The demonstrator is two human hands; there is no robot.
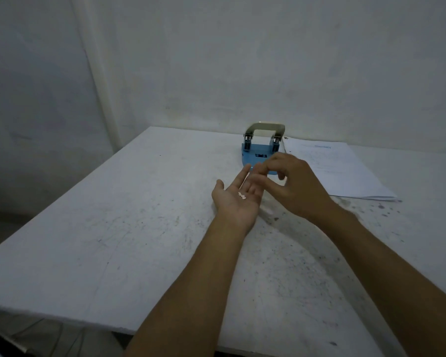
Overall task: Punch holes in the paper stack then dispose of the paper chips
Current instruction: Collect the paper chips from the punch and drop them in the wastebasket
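My left hand (236,199) lies palm up over the table, fingers spread, with a few small white paper chips (242,195) resting in the palm. My right hand (298,186) hovers just to its right, fingertips pinched together above the left fingers; whether it holds a chip I cannot tell. Behind both hands stands a blue hole punch (260,150) with a beige lever, partly hidden by my right fingers. The white paper stack (343,171) lies flat to the right of the punch.
The white, scuffed table (129,217) has its left edge running diagonally and its front edge near me. Dark specks mark the surface at the right. A pale wall stands close behind the punch.
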